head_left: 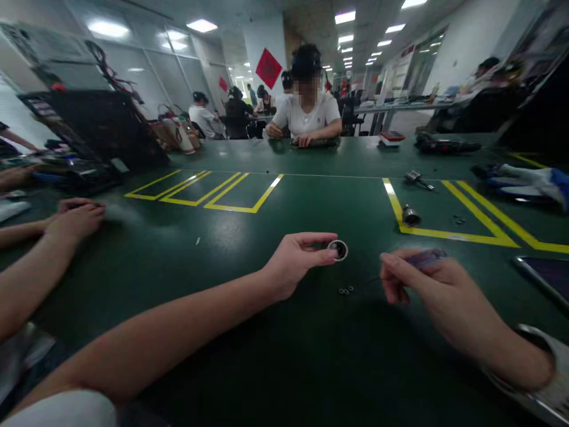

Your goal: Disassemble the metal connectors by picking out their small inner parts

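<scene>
Thumb and fingers of our left hand (288,264) are clamping on a round metal cup (342,249), and we are holding it over the middle of the bench (240,240), with its pale rim and dark hollow facing us. Our right hand (438,290) is curling around a slim tool (427,257) with a translucent purplish handle; its thin dark shaft, faint and blurred, is pointing left past our fingertips. We are holding our two hands apart from each other, and three small metal rings (341,291) are lying between them on the bench.

Toward the bench's right edge, a dark-screened device (546,276) is lying flat beside our right hand. Beyond that hand, toward the far edge, a yellow tape outline (466,238) is enclosing a metal cylinder (411,216) near its near left corner, a stemmed metal part (415,178) farther back and some small dark pieces (459,219). Farther right, a blue-and-white bundle (524,184) is lying, too blurred for us to tell more.

Left of our cup, more yellow outlines (231,208) are marking the bench, and a white sliver (198,241) is lying nearer us. Toward the left edge, a neighbour's hands (80,219) are resting. At the far edge, we are facing a co-worker in a white top (311,112), and a red-and-white box (392,139) is sitting to that person's side.
</scene>
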The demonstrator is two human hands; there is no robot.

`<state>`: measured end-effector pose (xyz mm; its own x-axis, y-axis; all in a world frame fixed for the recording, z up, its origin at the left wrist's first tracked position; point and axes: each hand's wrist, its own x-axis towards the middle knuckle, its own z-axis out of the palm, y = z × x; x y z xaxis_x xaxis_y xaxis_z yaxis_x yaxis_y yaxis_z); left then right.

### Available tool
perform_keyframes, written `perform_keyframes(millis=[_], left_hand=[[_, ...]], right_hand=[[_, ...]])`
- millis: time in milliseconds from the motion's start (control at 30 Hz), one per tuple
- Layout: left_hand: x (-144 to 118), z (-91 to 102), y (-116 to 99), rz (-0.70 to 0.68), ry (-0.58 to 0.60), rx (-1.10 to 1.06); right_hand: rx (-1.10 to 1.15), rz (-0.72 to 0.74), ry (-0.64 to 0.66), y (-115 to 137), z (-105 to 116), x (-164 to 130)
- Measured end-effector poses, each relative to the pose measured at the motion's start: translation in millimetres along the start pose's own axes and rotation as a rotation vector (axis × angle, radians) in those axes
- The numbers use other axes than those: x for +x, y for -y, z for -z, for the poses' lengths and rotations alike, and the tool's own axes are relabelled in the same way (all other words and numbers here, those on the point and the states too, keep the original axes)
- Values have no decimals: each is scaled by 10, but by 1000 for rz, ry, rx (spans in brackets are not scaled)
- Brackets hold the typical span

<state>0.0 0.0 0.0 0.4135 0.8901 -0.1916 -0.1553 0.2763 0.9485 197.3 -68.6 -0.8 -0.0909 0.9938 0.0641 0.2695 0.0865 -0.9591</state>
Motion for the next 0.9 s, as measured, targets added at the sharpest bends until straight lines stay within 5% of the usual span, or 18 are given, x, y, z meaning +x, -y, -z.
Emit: perform_keyframes(millis=[300,533,900], left_hand=[[-31,-13,-16,-17,35,16],[-28,-2,14,-13,52,35],[-56,11,37,4,17,117]], right_hand=[[-188,-2,20,91,-49,-14],[-235,-96,-91,82,-35,25],[-89,253,-253,-41,-113,-129]])
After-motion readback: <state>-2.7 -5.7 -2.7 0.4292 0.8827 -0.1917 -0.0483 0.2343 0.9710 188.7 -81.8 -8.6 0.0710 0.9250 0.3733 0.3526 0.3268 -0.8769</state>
